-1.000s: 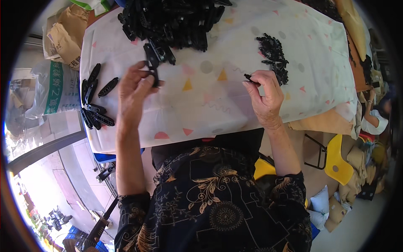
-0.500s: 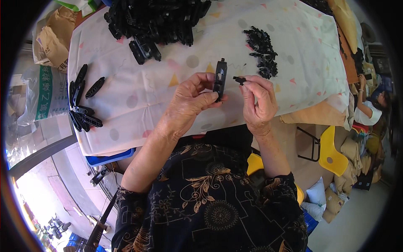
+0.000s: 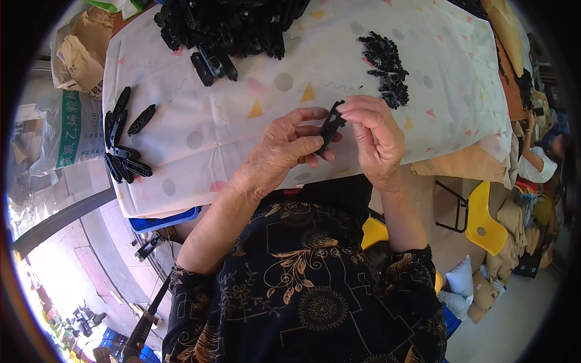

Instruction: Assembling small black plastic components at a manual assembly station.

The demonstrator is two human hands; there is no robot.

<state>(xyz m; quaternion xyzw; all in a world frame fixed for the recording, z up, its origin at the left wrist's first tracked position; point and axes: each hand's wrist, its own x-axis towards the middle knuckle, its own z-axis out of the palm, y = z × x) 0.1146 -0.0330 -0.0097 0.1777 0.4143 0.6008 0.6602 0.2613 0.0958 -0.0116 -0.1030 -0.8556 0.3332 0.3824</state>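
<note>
The lower end of the long black part (image 3: pixel 330 126) is partly covered by the left hand (image 3: pixel 284 142), and its upper end by the fingertips of the right hand (image 3: pixel 380 136); whether a small piece is pinched there cannot be told. The heap of black parts (image 3: pixel 236 33) is cut off at the far edge. In the cluster of small black pieces (image 3: pixel 388 71), single shapes cannot be made out. The blue tray (image 3: pixel 166 221) is partly hidden by the tablecloth (image 3: pixel 448 78). At right, another person (image 3: pixel 537 163) is blurred.
</note>
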